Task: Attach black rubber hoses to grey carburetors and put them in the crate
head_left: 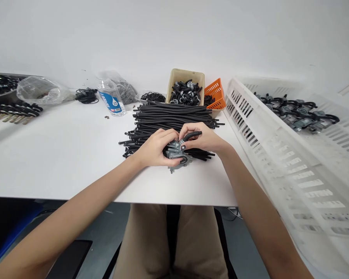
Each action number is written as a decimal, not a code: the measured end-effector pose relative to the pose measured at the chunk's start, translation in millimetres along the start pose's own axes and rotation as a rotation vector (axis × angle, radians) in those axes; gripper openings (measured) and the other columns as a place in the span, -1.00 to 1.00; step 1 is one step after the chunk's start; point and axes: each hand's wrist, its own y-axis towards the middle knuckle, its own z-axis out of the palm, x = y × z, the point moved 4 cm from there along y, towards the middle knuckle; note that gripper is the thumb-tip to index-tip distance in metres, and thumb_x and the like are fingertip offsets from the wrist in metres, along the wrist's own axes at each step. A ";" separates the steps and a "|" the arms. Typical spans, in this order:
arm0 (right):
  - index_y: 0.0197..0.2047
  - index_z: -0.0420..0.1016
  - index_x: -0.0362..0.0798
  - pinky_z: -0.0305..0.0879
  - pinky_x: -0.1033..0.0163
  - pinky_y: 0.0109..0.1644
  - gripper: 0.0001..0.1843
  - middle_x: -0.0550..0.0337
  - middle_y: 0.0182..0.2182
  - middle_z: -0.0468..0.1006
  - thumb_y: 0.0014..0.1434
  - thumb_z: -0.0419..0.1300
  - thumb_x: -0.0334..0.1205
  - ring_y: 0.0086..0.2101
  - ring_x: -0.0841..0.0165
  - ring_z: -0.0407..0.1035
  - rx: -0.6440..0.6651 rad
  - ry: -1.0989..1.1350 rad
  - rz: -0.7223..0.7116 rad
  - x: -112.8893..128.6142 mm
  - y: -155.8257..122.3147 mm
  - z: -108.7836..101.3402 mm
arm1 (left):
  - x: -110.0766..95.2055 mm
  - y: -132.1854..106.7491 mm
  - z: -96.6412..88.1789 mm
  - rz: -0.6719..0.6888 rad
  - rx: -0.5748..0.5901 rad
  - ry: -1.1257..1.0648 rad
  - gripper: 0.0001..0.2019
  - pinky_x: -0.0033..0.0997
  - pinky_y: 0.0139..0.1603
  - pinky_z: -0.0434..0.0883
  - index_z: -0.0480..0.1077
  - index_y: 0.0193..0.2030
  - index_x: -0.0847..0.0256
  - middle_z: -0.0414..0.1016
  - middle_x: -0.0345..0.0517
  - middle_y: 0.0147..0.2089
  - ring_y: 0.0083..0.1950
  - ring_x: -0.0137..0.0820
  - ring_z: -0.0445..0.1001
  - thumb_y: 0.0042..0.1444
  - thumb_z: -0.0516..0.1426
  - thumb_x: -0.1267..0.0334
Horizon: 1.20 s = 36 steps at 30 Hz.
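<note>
My left hand (159, 149) is closed round a grey metal housing (178, 161) held just above the table's front part. Pinched at the housing's upper right is a short black rubber hose (192, 135), with the fingers of my right hand (199, 138) about its base; its free end points right. Whether the hose is seated on a fitting is hidden by my fingers. Behind and beneath both hands lies a wide pile of black rubber hoses (168, 120), stacked side by side across the white table (84, 155).
On the right stands a large white slotted crate (258, 143) holding several hose-fitted metal assemblies (302, 112). Behind the pile are a beige bin (171, 81) of small black parts and an orange basket (219, 95). Further left stand a clear bottle (112, 100) and a plastic bag (42, 91).
</note>
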 end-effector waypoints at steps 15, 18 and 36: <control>-0.21 0.63 -0.11 0.39 0.27 -0.20 -0.68 0.14 -0.29 0.61 0.01 0.43 -0.09 -0.27 0.34 0.45 0.086 0.136 0.037 -9.4 -5.9 -13.3 | 1.9 -1.8 -0.2 0.018 -0.042 -0.012 -0.62 -0.24 -0.03 0.31 0.28 -0.14 0.16 0.51 -0.03 -0.08 -0.09 -0.23 0.48 -0.01 0.22 0.01; -0.26 0.59 -0.12 0.37 0.28 -0.24 -0.67 0.16 -0.33 0.58 -0.01 0.44 -0.06 -0.31 0.37 0.42 0.081 0.106 0.063 -8.9 -6.3 -12.8 | 1.3 -1.5 -0.2 0.021 -0.034 -0.031 -0.64 -0.24 -0.03 0.31 0.27 -0.16 0.15 0.51 -0.02 -0.07 -0.08 -0.23 0.48 -0.01 0.22 0.03; -0.38 0.54 -0.13 0.22 0.30 -0.32 -0.61 0.25 -0.46 0.46 -0.01 0.42 0.06 -0.40 0.42 0.30 0.124 0.057 0.078 -10.6 -3.8 -10.7 | 4.1 -1.5 -0.5 -0.109 -0.027 -0.066 -0.54 -0.27 -0.09 0.35 0.24 -0.12 0.13 0.46 -0.10 -0.11 -0.18 -0.27 0.42 -0.11 0.23 -0.02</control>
